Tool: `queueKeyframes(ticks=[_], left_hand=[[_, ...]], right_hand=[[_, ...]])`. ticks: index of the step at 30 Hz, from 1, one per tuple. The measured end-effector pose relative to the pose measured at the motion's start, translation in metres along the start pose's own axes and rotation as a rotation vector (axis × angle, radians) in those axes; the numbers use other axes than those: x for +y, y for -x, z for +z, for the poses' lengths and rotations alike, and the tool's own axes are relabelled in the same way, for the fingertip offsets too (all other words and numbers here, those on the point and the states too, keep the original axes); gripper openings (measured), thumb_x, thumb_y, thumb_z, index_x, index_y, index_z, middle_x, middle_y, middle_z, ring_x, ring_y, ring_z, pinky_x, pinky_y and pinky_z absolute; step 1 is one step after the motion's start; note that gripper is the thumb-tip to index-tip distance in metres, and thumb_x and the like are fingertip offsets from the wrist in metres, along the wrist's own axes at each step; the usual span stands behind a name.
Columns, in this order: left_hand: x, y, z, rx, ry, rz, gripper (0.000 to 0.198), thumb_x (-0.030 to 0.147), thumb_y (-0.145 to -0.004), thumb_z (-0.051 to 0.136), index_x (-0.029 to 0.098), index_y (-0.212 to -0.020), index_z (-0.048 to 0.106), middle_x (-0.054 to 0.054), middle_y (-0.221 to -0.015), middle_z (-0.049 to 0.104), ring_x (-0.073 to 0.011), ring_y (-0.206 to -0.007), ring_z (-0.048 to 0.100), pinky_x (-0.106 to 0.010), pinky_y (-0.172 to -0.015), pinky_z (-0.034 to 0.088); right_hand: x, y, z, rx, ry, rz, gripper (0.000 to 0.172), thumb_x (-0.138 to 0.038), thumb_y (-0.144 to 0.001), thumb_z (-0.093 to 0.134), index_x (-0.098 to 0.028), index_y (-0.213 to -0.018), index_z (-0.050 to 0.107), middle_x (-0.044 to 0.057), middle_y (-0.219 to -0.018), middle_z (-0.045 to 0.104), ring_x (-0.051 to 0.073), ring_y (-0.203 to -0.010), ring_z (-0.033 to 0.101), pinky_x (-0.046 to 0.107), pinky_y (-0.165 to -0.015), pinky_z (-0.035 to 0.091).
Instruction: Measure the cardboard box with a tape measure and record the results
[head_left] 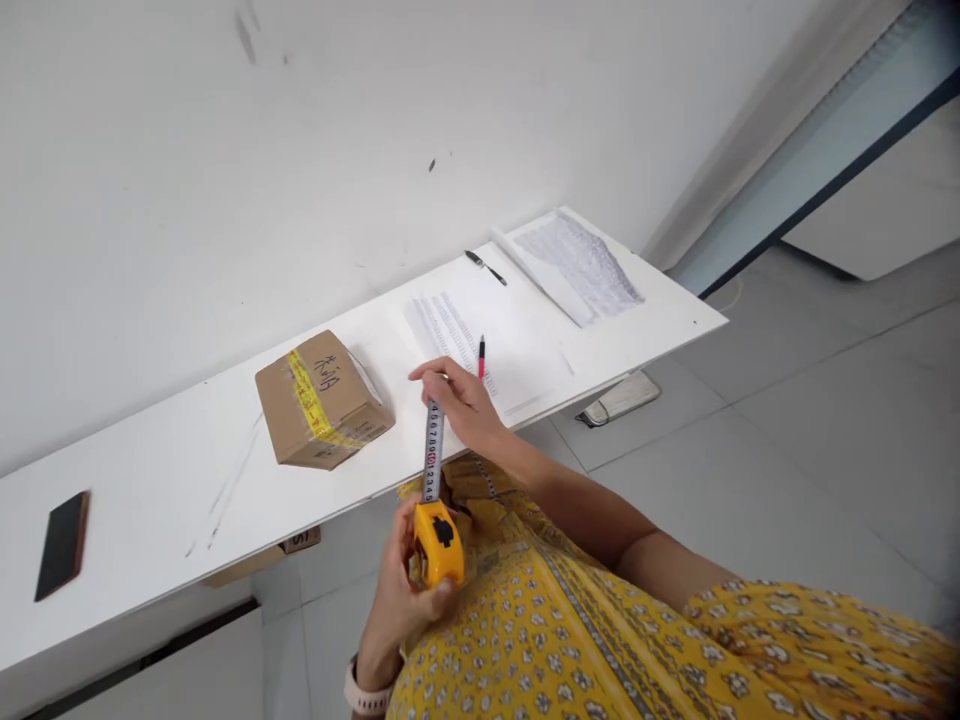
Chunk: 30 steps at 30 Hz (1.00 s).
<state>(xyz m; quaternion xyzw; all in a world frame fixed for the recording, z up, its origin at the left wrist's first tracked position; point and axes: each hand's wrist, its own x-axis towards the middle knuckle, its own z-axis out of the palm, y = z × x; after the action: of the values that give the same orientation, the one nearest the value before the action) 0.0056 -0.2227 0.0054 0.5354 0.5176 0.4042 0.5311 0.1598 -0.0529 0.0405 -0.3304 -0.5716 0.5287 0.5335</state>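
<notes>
A yellow tape measure (pixel 439 545) is gripped in my left hand (pixel 401 580), low in front of the table edge. Its metal blade (pixel 433 455) is pulled out and runs up to my right hand (pixel 461 400), whose fingers pinch the far end. My right hand is over the front part of the white table, beside a printed sheet (pixel 525 350) with a red and black pen (pixel 481 357) on it. Left of the blade, a taped cardboard box (pixel 322 400) rests on the table, touched by neither hand.
A dark phone (pixel 63 545) lies at the table's left end. Further right are a black pen (pixel 486 267) and a paper with dense writing (pixel 581 265). The white table (pixel 172 480) stands against a wall. Below its front edge, a pale object (pixel 622 398) shows near the floor.
</notes>
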Motion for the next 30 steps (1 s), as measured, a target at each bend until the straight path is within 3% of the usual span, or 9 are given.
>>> queueKeyframes(ticks=[3, 7, 10, 13, 16, 20, 22, 25, 30], left_hand=[[0.0, -0.02, 0.012, -0.001, -0.035, -0.037, 0.079, 0.04, -0.077, 0.073, 0.027, -0.144, 0.031, -0.012, -0.126, 0.061, -0.0256, -0.104, 0.063, -0.037, -0.085, 0.052], [0.008, -0.051, 0.016, 0.115, -0.136, 0.068, 0.07, 0.035, -0.076, 0.073, 0.025, -0.136, 0.039, -0.012, -0.129, 0.057, -0.0253, -0.111, 0.06, -0.037, -0.09, 0.051], [0.025, -0.083, 0.007, 0.187, -0.271, 0.21, 0.066, 0.037, -0.075, 0.074, 0.024, -0.131, 0.042, -0.011, -0.123, 0.06, -0.0246, -0.109, 0.062, -0.038, -0.09, 0.052], [0.041, -0.129, -0.002, 0.327, -0.537, 0.286, 0.073, 0.04, -0.074, 0.075, 0.022, -0.135, 0.039, -0.013, -0.129, 0.059, -0.0277, -0.112, 0.062, -0.041, -0.093, 0.051], [0.043, -0.182, -0.004, 0.472, -0.868, 0.259, 0.076, 0.04, -0.077, 0.073, 0.02, -0.14, 0.037, -0.015, -0.13, 0.059, -0.0332, -0.114, 0.061, -0.045, -0.093, 0.049], [0.025, -0.235, 0.001, 0.411, -1.124, 0.218, 0.071, 0.035, -0.082, 0.068, 0.012, -0.142, 0.038, -0.02, -0.125, 0.06, -0.0367, -0.112, 0.06, -0.046, -0.093, 0.047], [0.013, -0.247, 0.001, 0.406, -1.171, 0.162, 0.068, 0.033, -0.084, 0.066, 0.008, -0.141, 0.039, -0.021, -0.12, 0.061, -0.0367, -0.108, 0.062, -0.047, -0.093, 0.046], [0.0, -0.252, -0.005, 0.42, -1.143, 0.148, 0.065, 0.03, -0.084, 0.064, 0.005, -0.139, 0.04, -0.023, -0.118, 0.062, -0.0379, -0.111, 0.059, -0.05, -0.094, 0.046], [0.003, -0.236, 0.004, 0.507, -1.058, 0.439, 0.054, 0.019, -0.089, 0.052, 0.007, -0.14, 0.039, -0.025, -0.144, 0.045, -0.0354, -0.14, 0.036, -0.056, -0.113, 0.032]], right_hand=[[0.01, 0.027, -0.012, 0.026, 0.123, 0.041, 0.034, -0.049, -0.099, 0.043, -0.022, -0.103, 0.063, -0.001, -0.077, 0.057, 0.012, -0.064, 0.049, 0.026, -0.059, 0.038], [0.024, 0.045, -0.025, -0.123, 0.344, 0.004, 0.032, -0.045, -0.098, 0.043, -0.022, -0.106, 0.065, 0.003, -0.089, 0.066, 0.015, -0.075, 0.058, 0.028, -0.068, 0.044], [0.034, 0.025, -0.053, 0.009, 0.529, 0.064, 0.037, -0.049, -0.098, 0.04, -0.022, -0.103, 0.064, 0.004, -0.083, 0.067, 0.017, -0.07, 0.058, 0.029, -0.066, 0.043], [0.05, -0.015, -0.085, 0.198, 0.812, 0.254, 0.039, -0.052, -0.098, 0.037, -0.021, -0.104, 0.06, 0.003, -0.075, 0.066, 0.02, -0.069, 0.06, 0.03, -0.067, 0.041], [0.068, -0.048, -0.1, 0.087, 1.054, 0.323, 0.046, -0.057, -0.092, 0.048, -0.019, -0.116, 0.054, 0.007, -0.086, 0.07, 0.026, -0.08, 0.063, 0.033, -0.071, 0.042], [0.082, -0.058, -0.099, -0.102, 1.178, 0.244, 0.028, -0.03, -0.091, 0.051, -0.019, -0.116, 0.057, 0.012, -0.097, 0.072, 0.027, -0.084, 0.064, 0.034, -0.073, 0.041], [0.085, -0.054, -0.102, -0.093, 1.098, 0.2, 0.022, -0.019, -0.089, 0.048, -0.019, -0.106, 0.062, 0.011, -0.089, 0.071, 0.025, -0.078, 0.063, 0.034, -0.071, 0.041], [0.085, -0.044, -0.116, 0.017, 0.689, 0.192, 0.019, -0.025, -0.087, 0.048, -0.02, -0.095, 0.064, 0.005, -0.072, 0.067, 0.02, -0.066, 0.06, 0.033, -0.067, 0.045], [0.078, -0.021, -0.145, 0.162, -0.086, 0.31, 0.032, -0.039, -0.081, 0.055, -0.02, -0.105, 0.065, 0.004, -0.08, 0.07, 0.019, -0.075, 0.068, 0.038, -0.076, 0.056]])
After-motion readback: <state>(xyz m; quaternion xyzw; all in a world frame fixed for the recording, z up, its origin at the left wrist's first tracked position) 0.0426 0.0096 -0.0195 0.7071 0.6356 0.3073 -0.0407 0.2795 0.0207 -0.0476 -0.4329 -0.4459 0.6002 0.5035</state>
